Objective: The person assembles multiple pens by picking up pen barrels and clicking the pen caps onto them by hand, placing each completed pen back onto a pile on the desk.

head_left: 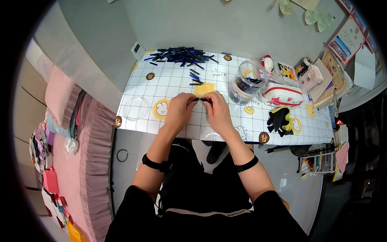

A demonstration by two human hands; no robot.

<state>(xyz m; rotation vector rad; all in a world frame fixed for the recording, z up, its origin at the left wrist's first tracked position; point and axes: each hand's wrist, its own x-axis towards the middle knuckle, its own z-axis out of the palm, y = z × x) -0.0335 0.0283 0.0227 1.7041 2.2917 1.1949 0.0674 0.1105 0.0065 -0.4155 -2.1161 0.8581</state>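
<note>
My left hand (pixel 179 110) and my right hand (pixel 218 111) meet over the near middle of the table, fingertips pinched. Each has a small dark piece between thumb and fingers, like the short tubes on the table. A pale spot shows between the two pieces; I cannot tell whether they join. Just beyond my hands lies a short row of dark blue ink-cartridge-like tubes (pixel 195 76). Farther back is a big heap of the same tubes (pixel 182 55). Right of my right hand stands a clear plastic jar (pixel 242 96) with more dark tubes inside.
The table (pixel 137 86) has a white grid cover. A clear round lid (pixel 135 108) lies at left. To the right are a white-and-red pouch (pixel 284 96), black-and-yellow gloves (pixel 279 121) and a pink holder (pixel 310 76). A small white display (pixel 138 51) stands at the back left. Left is a pink bed (pixel 72 161).
</note>
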